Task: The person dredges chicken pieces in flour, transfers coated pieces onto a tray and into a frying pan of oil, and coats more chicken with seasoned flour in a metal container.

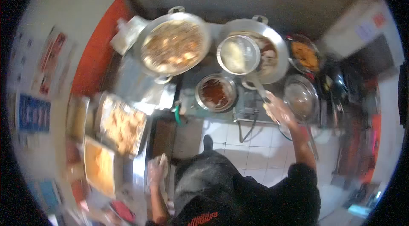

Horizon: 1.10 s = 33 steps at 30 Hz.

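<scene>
In the head view, my right hand [279, 109], in a clear glove, is closed round the handle of a round mesh strainer [251, 49]. Something pale lies in the strainer's mesh. The strainer hangs over the near-left part of a large wok [279, 41] that holds dark oil and light-coloured pieces. Low at the left, my left hand [156, 173], also gloved, is beside the edge of the metal counter. Its fingers are blurred, and I cannot make out whether the whitish patch there is glove or something held.
Another large wok [204, 51] of bubbling food stands on the left burner. Between the woks and me is a pot of dark red-brown liquid [215, 94]. At right sit a bowl of orange food [304, 55] and a metal bowl [300, 98]. Trays of breaded pieces [121, 126] and orange-yellow food [101, 168] line the left.
</scene>
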Available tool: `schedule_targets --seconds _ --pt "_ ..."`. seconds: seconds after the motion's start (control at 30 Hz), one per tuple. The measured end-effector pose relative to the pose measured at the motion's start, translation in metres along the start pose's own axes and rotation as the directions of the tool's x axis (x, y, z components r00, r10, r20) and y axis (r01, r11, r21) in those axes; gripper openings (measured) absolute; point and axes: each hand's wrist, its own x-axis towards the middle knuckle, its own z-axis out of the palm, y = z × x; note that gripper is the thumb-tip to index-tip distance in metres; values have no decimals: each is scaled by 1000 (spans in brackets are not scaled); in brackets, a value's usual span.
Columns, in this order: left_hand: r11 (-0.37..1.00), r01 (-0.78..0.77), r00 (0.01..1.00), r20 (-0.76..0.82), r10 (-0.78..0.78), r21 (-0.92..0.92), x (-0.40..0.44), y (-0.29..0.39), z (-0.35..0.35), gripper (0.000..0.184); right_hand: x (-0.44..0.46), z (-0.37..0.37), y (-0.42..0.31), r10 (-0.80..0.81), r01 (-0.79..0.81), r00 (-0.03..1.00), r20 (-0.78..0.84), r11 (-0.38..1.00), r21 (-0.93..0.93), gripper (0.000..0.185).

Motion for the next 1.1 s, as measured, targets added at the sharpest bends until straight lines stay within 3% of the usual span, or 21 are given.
schedule_targets --seconds 0.03,0.07,0.1,0.17,0.2,0.23,0.3,0.37,0.47,0.57,0.63,0.7,0.73,0.77,0.8,0.83,0.9,0.97,1.03,1.07,1.1 --pt "966 185 982 78 -174 -181 12 12 -10 24 -8 14 20 -6 7 1000 -7 992 130 62" --pt "870 389 921 167 -353 -303 18 21 -21 23 -16 33 42 -366 281 926 -89 827 -487 61" --pt "788 505 863 213 -458 -351 24 29 -30 22 -12 54 57 -190 -10 962 -196 693 -721 60" --pt "774 557 824 322 -467 -303 30 37 -53 24 -2 84 130 -347 136 901 -262 798 -587 42" --pt "975 194 979 86 -186 -105 15 18 -34 22 7 94 162 -416 264 865 -281 853 -451 37" --pt "997 51 993 -103 -58 -64 9 12 -22 23 14 99 180 -407 259 868 -286 861 -439 37" --pt "723 587 804 159 -573 -364 14 23 -34 31 23 92 181 -162 -82 949 -270 699 -710 46" --pt "597 648 745 230 -626 -473 22 21 -60 36 32 84 177 -68 -132 957 -282 763 -633 38" --pt "401 696 658 307 -688 -595 8 6 -82 42 33 91 170 -307 43 941 -142 525 -850 35" --pt "298 712 596 323 -736 -636 -15 -16 -85 41 18 130 145 -315 90 932 -181 683 -725 69" --pt "243 715 567 341 -749 -655 -32 -33 -81 41 19 162 137 -201 42 966 -160 739 -673 71" --pt "164 758 507 413 -756 -631 -49 -50 -74 38 28 191 144 72 -113 989 -132 935 -337 60" --pt "156 756 505 416 -756 -635 -55 -59 -71 38 40 189 151 -4 -37 995 -104 921 -388 58" --pt "369 731 572 221 -790 -574 -56 -68 -68 38 53 187 161 -80 39 994 -76 899 -435 57" --pt "555 690 636 21 -772 -465 -55 -76 -67 38 63 182 158 41 -38 999 -1 906 -421 53" --pt "551 685 633 16 -774 -476 -50 -84 -70 38 62 191 141 159 -114 984 75 904 -413 51" --pt "750 544 758 -163 -632 -376 -38 -100 -82 37 34 212 94 -337 129 938 -75 544 -829 49" --pt "810 446 837 -142 -528 -381 -20 -108 -96 43 9 252 4 -380 11 896 -229 535 -845 51" --pt "833 504 864 113 -491 -228 -1 -119 -87 35 63 299 -7 -633 406 774 17 476 -780 49" --pt "908 301 953 -111 -280 290 5 -146 -25 36 78 345 -24 -658 499 750 67 497 -710 43" --pt "913 284 958 -123 -259 292 10 -159 -16 36 54 402 -55 -696 609 713 85 555 -567 38"
